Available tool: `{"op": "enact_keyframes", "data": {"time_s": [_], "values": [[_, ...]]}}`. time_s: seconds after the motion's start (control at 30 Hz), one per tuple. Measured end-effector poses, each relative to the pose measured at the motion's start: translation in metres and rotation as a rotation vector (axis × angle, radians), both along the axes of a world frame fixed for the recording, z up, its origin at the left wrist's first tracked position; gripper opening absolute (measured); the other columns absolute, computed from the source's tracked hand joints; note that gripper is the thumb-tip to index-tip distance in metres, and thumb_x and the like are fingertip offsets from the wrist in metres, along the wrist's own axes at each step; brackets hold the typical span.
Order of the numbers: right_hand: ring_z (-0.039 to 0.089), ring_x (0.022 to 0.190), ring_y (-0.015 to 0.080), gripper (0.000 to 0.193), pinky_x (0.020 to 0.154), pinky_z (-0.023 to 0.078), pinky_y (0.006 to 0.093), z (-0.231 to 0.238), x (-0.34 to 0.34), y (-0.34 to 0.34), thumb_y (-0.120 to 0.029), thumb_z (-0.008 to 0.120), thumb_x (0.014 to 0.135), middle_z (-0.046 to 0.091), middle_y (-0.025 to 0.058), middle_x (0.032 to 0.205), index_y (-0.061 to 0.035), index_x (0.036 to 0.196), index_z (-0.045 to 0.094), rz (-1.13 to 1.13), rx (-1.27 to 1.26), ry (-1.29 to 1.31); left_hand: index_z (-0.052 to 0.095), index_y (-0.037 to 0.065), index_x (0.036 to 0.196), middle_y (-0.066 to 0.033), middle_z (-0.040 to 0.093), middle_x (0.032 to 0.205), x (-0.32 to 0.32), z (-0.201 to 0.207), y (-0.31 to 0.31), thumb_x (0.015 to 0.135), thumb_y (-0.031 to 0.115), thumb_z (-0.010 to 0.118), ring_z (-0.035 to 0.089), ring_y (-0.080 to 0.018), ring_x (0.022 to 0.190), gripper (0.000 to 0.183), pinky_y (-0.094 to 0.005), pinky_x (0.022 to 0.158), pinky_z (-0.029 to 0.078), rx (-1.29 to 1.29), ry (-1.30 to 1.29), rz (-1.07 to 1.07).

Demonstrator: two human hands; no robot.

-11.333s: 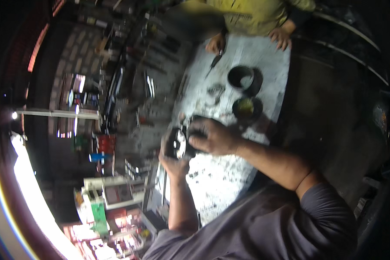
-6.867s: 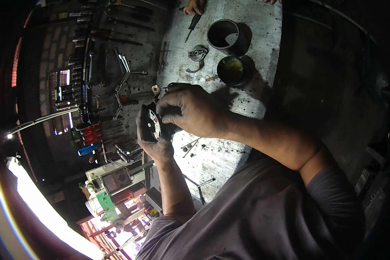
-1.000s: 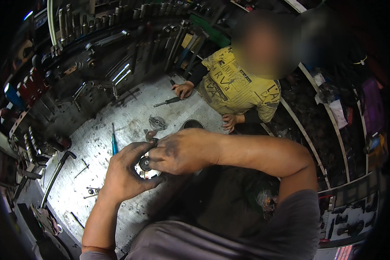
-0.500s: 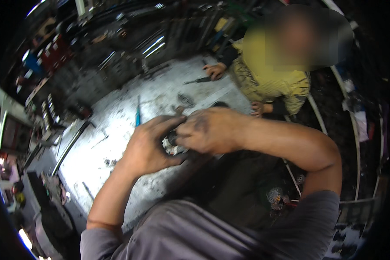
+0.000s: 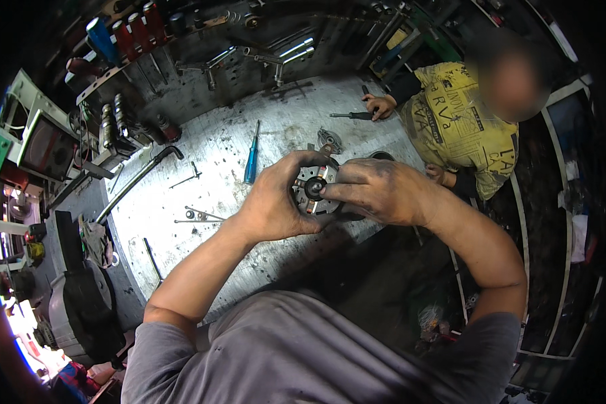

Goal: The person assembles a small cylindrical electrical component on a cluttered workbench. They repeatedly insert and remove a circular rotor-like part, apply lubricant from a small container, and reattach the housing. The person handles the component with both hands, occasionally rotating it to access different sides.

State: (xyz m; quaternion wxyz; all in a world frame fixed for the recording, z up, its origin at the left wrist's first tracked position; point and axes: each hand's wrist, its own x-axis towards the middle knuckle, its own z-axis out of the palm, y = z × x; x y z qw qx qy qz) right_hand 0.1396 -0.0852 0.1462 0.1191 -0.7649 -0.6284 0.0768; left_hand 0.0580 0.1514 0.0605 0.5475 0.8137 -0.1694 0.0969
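A round metal motor part (image 5: pixel 314 190) with a black ring and a small shaft end at its centre is between my hands, above the workbench. Coppery pieces show around the ring. My left hand (image 5: pixel 268 200) curls round its left side, the thumb along the lower edge. At the right side, my right hand (image 5: pixel 387 192) has its fingers bent together, with a fingertip at the central ring. Whether those fingers pinch a small piece is hidden. Just beyond the part lies a grey metal end cover (image 5: pixel 330 140). A blue-handled screwdriver (image 5: pixel 252 161) lies beyond my left hand.
The metal workbench (image 5: pixel 215 135) holds a long bent bar (image 5: pixel 131 188), a small T-shaped tool (image 5: pixel 187 176) and thin rods (image 5: pixel 198 217). A black round part (image 5: pixel 381 155) sits past my right hand. At the far right, a co-worker's hand (image 5: pixel 380 106) rests by a dark screwdriver (image 5: pixel 351 115).
The view has shifted and sharpened. My right fingers have drawn back from over the motor part, so its face and central ring now show. My left hand still holds it.
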Motion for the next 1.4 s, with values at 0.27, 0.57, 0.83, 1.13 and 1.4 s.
{"op": "enact_keyframes", "data": {"time_s": [0.27,0.57,0.83,1.13,1.4], "values": [[0.071,0.101,0.0285,0.04,0.086,0.061,0.0415,0.007,0.006,0.006,-0.017,0.083,0.088,0.066,0.0075,0.111,-0.0107,0.127,0.072,-0.029,0.02,0.036,0.058,0.001,0.142,-0.0167,0.07,0.135,0.005,-0.017,-0.004,0.059,0.024,0.1,0.069,-0.0302,0.126,0.096,-0.0414,0.11,0.055,-0.114,-0.046,0.03],[0.07,0.086,0.019,0.046,0.077,0.059,0.0342,0.025,0.005,0.045,-0.015,0.088,0.082,0.073,0.0108,0.097,0.0001,0.124,0.074,-0.566,0.096,0.344,0.032,0.006,0.167,-0.0187,0.069,0.139,0.005,-0.007,-0.003,0.06,0.018,0.097,0.069,-0.0381,0.127,0.126,-0.0439,0.113,0.055,-0.26,0.122,0.035],[0.075,0.086,0.0193,0.046,0.08,0.061,0.0343,0.029,0.008,0.059,-0.015,0.084,0.084,0.077,0.0143,0.108,0.0017,0.126,0.074,-0.722,0.006,0.389,0.009,0.007,0.174,-0.0181,0.067,0.139,0.005,0.002,0.001,0.061,0.017,0.098,0.068,-0.0323,0.128,0.144,-0.0432,0.113,0.054,-0.259,0.211,0.015],[0.075,0.091,0.0411,0.032,0.084,0.06,0.0477,0.048,0.008,0.076,-0.022,0.08,0.084,0.075,0.0226,0.093,0.0031,0.102,0.075,-0.716,-0.173,0.266,0.009,0.008,0.174,-0.0224,0.065,0.143,0.011,-0.007,0.005,0.061,0.02,0.101,0.066,-0.0397,0.132,0.145,-0.0473,0.114,0.054,-0.263,0.124,-0.015],[0.072,0.091,0.0439,0.029,0.085,0.058,0.0514,0.041,0.001,0.081,-0.018,0.077,0.082,0.072,0.0226,0.093,0.0044,0.101,0.073,-0.653,-0.127,0.184,0.035,0.005,0.167,-0.022,0.062,0.149,0.011,-0.013,0.003,0.064,0.022,0.1,0.065,-0.0365,0.134,0.123,-0.0446,0.116,0.052,-0.168,-0.044,0.024]]}}
